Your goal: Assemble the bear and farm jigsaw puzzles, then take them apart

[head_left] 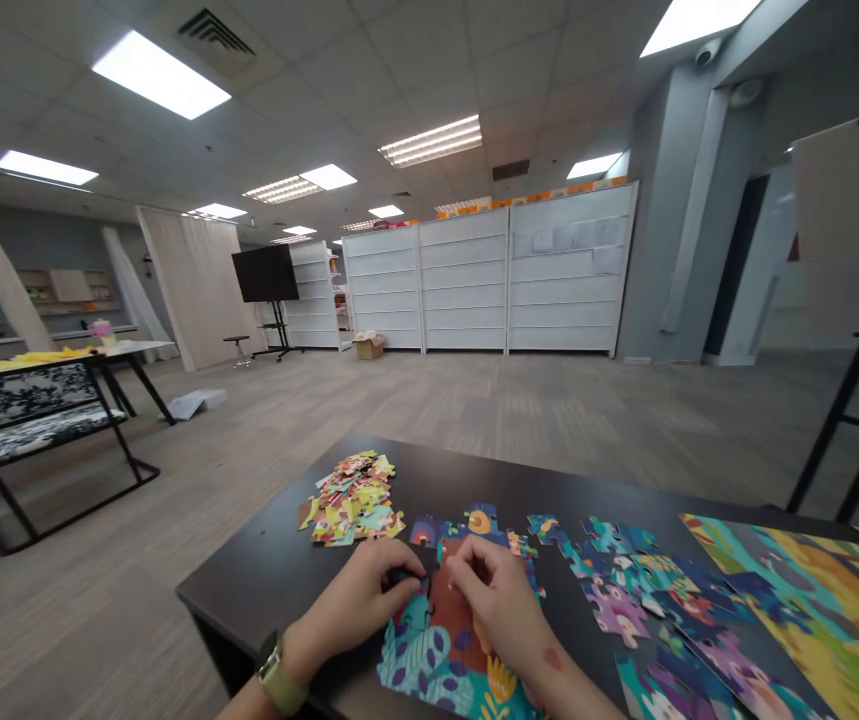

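Observation:
A partly joined jigsaw puzzle (429, 660) with blue leaves and a brown shape lies at the table's near edge. At its left side, my left hand (373, 592) has thumb and fingers closed around a dark puzzle piece, mostly hidden by the fingers. Over the puzzle's middle, my right hand (500, 600) is closed, its fingertips pinched close to the brown area; what they hold, if anything, is hidden. Just beyond the hands sits a puzzle piece with an orange snail-like shape (480, 518). A loose blue piece (545, 528) lies to the right.
A heap of yellow and red puzzle pieces (354, 500) is at the dark table's (264, 560) back left. Several loose blue and purple pieces (620, 610) spread rightward, beside a colourful picture sheet (826, 600). A black-framed chair (31, 450) stands on the floor at left.

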`<state>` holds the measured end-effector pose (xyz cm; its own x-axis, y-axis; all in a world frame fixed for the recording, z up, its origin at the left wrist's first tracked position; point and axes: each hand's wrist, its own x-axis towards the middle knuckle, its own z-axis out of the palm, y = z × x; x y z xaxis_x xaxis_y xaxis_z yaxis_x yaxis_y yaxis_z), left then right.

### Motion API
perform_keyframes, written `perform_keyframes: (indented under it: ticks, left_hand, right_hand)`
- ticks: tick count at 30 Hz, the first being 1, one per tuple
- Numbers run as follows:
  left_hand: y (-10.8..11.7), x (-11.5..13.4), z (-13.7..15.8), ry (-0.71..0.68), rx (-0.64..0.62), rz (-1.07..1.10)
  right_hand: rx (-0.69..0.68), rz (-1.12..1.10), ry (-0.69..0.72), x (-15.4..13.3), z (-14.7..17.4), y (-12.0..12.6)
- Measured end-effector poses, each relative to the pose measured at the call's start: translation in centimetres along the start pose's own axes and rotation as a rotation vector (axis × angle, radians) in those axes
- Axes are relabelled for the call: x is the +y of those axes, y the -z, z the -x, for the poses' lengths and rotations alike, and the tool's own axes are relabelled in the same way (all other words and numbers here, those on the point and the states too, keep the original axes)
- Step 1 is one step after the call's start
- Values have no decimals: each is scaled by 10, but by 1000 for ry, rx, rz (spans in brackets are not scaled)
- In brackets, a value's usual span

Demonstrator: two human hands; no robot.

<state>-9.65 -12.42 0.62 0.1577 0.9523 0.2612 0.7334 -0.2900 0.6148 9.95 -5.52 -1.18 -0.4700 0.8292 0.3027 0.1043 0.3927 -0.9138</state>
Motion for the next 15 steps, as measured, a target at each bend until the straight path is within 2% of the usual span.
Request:
perform_keyframes:
  ticks: [4,11,15]
  left_hand:
    - [-2,0,6,-62,9,9]
    - [-10,7,15,13,10,-87]
    - [-16,19,31,-66,71,-231]
  right_hand:
    - [-2,-7,2,-2,2,1]
    - [20,-6,8,-5,1,1]
    - [37,24,8,-7,1,3]
